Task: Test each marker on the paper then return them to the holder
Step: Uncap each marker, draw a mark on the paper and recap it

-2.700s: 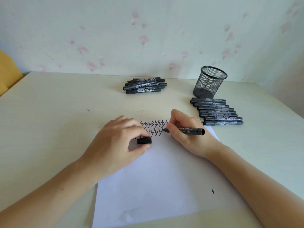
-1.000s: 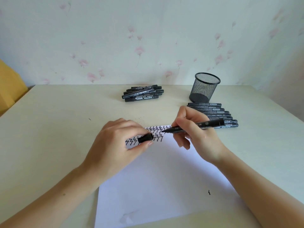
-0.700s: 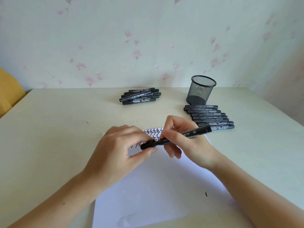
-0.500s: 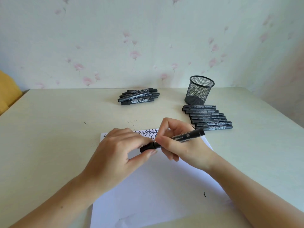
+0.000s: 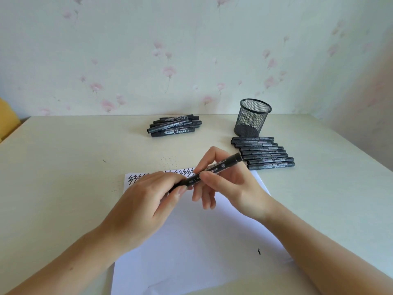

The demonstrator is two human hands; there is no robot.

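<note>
table [image 5: 63, 188] | paper [image 5: 202, 241] 1 | holder [image 5: 252, 118] 1 | rowed markers [image 5: 265, 153] 8 | held marker [image 5: 212, 170] 1

Table [image 5: 63, 177]: we note a cream top — scattered black ink specks.
Wall [image 5: 148, 50]: pale paper, pink flowers.
Far left: yellow object [image 5: 7, 116] — partly visible.

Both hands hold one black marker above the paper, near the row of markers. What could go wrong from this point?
1. The left hand covers the cap end of the marker, so the seating cannot be seen; a loose cap might let it dry.
2. Moving it toward the mesh holder, the right hand could knock the row of markers lying between.
3. Palms may smear the zigzag marks on the paper.
</note>
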